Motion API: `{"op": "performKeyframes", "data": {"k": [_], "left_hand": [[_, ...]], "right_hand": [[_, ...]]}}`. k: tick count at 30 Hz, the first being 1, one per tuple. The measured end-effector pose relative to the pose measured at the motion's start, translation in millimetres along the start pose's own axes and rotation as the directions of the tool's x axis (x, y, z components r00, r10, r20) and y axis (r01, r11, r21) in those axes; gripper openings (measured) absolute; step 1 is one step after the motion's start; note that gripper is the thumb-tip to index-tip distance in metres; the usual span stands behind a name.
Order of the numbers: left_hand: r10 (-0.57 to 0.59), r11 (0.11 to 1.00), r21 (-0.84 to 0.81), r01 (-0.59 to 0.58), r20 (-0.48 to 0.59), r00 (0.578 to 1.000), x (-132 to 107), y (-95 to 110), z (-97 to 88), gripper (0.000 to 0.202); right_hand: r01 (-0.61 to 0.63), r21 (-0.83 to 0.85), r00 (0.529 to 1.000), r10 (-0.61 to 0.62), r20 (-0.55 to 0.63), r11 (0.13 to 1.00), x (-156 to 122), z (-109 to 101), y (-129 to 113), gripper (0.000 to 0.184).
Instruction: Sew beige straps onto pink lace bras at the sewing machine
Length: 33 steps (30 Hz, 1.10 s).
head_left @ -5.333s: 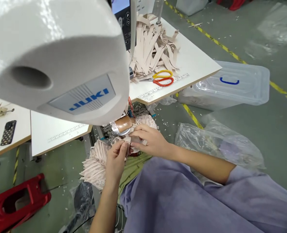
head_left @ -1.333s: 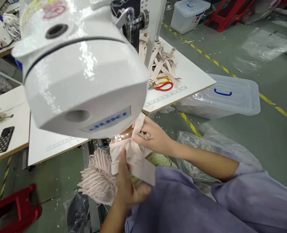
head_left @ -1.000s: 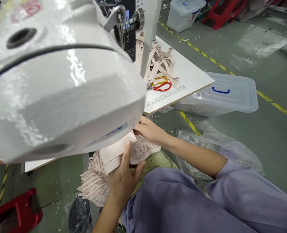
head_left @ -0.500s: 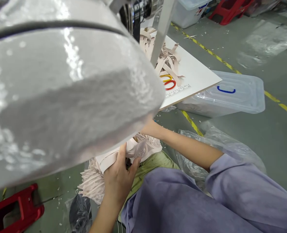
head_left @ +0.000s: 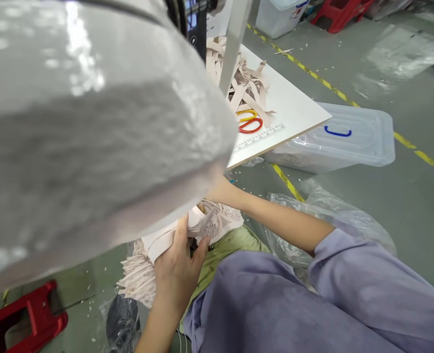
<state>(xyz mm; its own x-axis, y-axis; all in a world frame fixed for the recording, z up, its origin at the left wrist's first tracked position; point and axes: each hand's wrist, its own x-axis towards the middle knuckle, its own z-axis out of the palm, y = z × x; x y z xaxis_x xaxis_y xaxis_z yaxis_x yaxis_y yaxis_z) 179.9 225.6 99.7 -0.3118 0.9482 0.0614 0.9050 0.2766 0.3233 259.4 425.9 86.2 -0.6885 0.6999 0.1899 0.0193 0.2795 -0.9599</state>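
Showing openwork lace, pale pink fabric (head_left: 222, 221) lies under the splayed left hand (head_left: 176, 267), right hand (head_left: 220, 189) grip hidden.

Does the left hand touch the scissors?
No, the left hand rests on pale fabric while the scissors lie on the white table.

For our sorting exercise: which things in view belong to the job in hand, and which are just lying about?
Seemingly the job:
pale cloth, touched by the left hand
white machine overhanging it
perhaps pale strips and scissors

Seemingly lying about:
red stools
lidded box
clear plastic
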Motion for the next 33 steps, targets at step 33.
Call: {"op": "performKeyframes", "data": {"k": [33], "left_hand": [[0.047, 0.999, 0.023, -0.047, -0.023, 0.999, 4, 18, -6.4, 0.06]], "right_hand": [[-0.014, 0.08, 0.99, 0.025, -0.141, 0.997, -35, -19, 13, 0.016]]}}
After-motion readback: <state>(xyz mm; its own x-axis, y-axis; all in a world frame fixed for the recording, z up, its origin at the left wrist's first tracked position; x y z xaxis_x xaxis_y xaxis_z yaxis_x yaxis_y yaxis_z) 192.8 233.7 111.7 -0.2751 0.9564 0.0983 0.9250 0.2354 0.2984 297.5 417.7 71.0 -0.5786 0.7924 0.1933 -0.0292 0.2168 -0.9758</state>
